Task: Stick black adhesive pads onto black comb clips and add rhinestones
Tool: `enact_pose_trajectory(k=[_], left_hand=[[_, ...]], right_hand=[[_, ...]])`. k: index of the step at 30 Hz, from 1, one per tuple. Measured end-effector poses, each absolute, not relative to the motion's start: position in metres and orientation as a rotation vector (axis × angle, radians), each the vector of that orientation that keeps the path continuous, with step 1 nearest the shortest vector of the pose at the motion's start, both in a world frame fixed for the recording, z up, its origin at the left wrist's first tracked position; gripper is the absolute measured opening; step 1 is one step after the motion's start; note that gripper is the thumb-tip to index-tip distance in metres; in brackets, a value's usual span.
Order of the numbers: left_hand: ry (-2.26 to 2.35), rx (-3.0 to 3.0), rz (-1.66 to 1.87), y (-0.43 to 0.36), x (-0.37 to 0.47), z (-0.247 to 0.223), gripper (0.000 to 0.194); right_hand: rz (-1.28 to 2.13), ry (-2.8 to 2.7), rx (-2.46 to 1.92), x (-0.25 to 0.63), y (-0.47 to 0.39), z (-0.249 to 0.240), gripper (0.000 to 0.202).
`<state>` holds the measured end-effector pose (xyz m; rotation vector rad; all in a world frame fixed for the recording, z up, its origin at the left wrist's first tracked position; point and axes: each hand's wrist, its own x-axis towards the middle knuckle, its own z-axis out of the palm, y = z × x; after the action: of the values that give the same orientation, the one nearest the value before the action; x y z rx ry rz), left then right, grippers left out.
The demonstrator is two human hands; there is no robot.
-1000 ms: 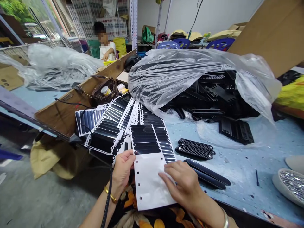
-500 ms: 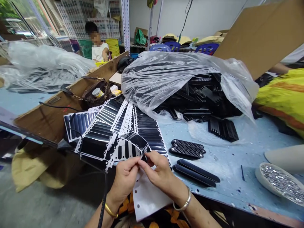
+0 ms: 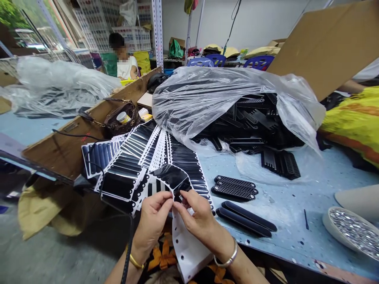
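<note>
Near the table's front edge, my left hand (image 3: 156,213) pinches the edge of a sheet of black stickers (image 3: 173,177). Close beside it, my right hand (image 3: 197,213) grips the same sheet with thumb and fingers. The sheet bends over the hands, and its white backing (image 3: 189,246) hangs down toward my lap. Behind lie fanned sheets of black stickers (image 3: 124,173). To the right of my right hand are a stack of black mesh-patterned pieces (image 3: 235,187) and two smooth black long pieces (image 3: 245,219).
A clear plastic bag (image 3: 189,102) of black parts fills the table's middle. A bowl of small shiny pieces (image 3: 353,228) stands at the right, near a thin dark stick (image 3: 306,219). A handbag (image 3: 124,117) rests by a cardboard wall (image 3: 65,152). A person (image 3: 126,65) sits behind.
The sheet's black upper part has bent up more above my hands, and my left hand has shifted slightly. The seated person's arm has lowered. The view has moved a little.
</note>
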<state>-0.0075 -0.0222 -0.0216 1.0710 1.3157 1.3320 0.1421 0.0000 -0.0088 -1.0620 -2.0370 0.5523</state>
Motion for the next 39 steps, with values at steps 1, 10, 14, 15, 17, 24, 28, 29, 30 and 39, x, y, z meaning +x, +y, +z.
enact_pose_trajectory(k=[1,10,14,15,17,24,28,29,30,39], left_hand=[[1.334,1.073,1.324,-0.022,-0.007,-0.022,0.013],[1.329,1.001,1.262,-0.022,-0.006,-0.019,0.022],[1.241,0.868,1.259,-0.019,-0.004,-0.014,0.027],[1.208,0.829,1.249,-0.019,-0.003,-0.013,0.028],[1.169,0.766,1.231,-0.017,0.000,-0.012,0.029],[1.175,0.816,1.197,-0.018,0.008,-0.018,0.030],[1.215,0.911,1.170,-0.017,0.004,-0.024,0.030],[1.246,0.960,1.168,-0.015,0.000,-0.025,0.030],[1.299,1.037,1.162,-0.011,-0.006,-0.025,0.030],[2.194,1.819,0.975,0.089,-0.076,-0.020,0.028]], right_hand=[[0.556,-2.032,-1.052,0.142,0.000,-0.009,0.014],[0.616,-2.032,-1.042,0.146,-0.004,-0.015,0.014],[0.677,-1.981,-1.022,0.143,-0.008,-0.020,0.016],[0.700,-1.958,-1.012,0.142,-0.008,-0.021,0.015],[0.747,-1.913,-0.995,0.141,-0.010,-0.023,0.012],[1.095,-1.662,-1.067,0.144,-0.005,-0.020,0.017],[1.138,-1.694,-1.141,0.149,0.001,-0.019,0.026],[1.090,-1.707,-1.169,0.153,0.003,-0.018,0.029],[1.011,-1.714,-1.201,0.159,0.005,-0.015,0.030],[0.421,-1.672,-1.394,0.256,0.002,0.029,0.027]])
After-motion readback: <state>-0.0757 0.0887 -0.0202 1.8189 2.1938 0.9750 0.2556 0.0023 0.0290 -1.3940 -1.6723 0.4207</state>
